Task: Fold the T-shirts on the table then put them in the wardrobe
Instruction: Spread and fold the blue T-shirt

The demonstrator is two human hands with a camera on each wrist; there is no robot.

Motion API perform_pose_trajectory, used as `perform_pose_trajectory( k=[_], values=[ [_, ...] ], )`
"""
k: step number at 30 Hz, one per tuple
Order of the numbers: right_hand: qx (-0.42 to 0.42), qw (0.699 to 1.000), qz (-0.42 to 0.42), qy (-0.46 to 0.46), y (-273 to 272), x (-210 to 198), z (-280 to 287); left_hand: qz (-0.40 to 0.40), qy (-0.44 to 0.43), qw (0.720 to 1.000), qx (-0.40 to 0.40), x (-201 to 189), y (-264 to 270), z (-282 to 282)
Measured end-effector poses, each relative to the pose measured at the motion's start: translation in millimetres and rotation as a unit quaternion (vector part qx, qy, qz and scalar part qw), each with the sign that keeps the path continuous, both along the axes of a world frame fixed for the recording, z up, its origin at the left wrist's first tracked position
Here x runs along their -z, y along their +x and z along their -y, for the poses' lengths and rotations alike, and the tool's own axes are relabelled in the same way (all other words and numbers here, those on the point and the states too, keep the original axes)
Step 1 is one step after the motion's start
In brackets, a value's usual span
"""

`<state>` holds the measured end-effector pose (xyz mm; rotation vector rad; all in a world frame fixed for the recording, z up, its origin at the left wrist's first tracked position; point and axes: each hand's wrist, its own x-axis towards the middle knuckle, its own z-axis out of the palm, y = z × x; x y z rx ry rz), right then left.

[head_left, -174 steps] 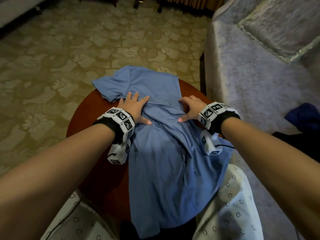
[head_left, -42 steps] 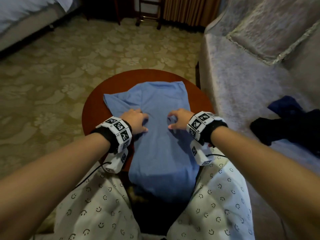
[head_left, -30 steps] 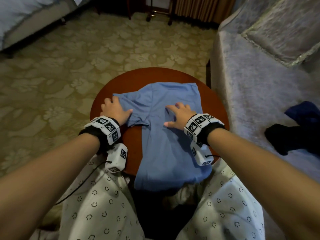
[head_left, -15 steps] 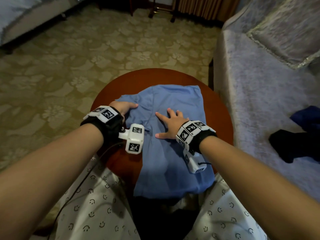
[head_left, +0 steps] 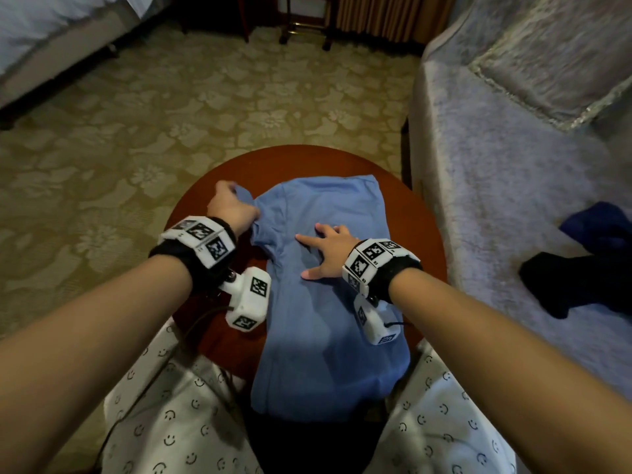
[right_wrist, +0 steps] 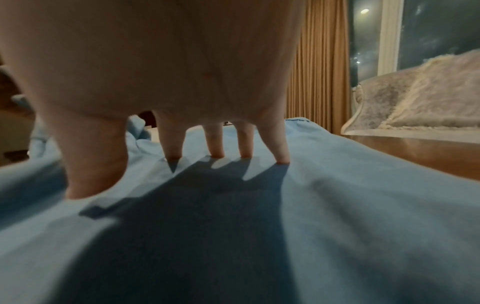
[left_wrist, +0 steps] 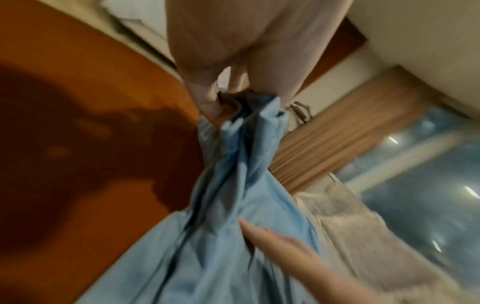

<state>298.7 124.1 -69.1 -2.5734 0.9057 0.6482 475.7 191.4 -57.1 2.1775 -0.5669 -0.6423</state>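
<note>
Head view shows our left hand (head_left: 229, 209) clutching the blue T-shirt's (head_left: 325, 302) bunched sleeve while our right hand (head_left: 330, 246) presses flat, fingers spread, mid-frame.

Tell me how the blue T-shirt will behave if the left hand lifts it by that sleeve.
The blue T-shirt is probably floppy: it bunches in the left hand grip. It likely drapes, since its hem already hangs over the table edge. The right hand, pressing flat, probably stops it sliding.

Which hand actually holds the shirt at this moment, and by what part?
The left hand grips the blue T-shirt by its bunched left sleeve. The right hand holds nothing; its spread fingers press the shirt flat on the table.
</note>
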Motion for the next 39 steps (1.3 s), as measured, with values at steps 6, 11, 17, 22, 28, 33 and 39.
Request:
perform_pose_trajectory(
  k=[6, 11, 17, 22, 28, 33, 39],
  values=[
    [0.100, 0.982, 0.140, 0.072, -12, -1, 23, 0.030, 0.028, 0.976, 0.212, -7, -54, 22],
    [0.241, 0.932, 0.248, 0.111, -36, 2, 43, 0.041, 0.056, 0.984, 0.166, 5, -36, 15],
    [0.280, 0.932, 0.230, -0.010, -44, 7, 56, 0.159, 0.099, 0.956, 0.225, 17, -27, 6],
    [0.415, 0.891, 0.185, -0.005, -41, 13, 80, 0.066, 0.054, 0.991, 0.106, 22, -17, 25],
    [0.476, 0.856, 0.200, 0.019, -23, 20, 113, 0.013, 0.061, 0.997, 0.036, 24, -2, 58],
    [0.482, 0.855, 0.183, 0.057, -7, 18, 145, 0.011, 0.077, 0.995, 0.055, 33, 21, 82],
    [0.439, 0.885, 0.149, 0.042, 20, 11, 177, 0.007, 0.062, 0.996, 0.066, 33, 41, 106]
  ],
)
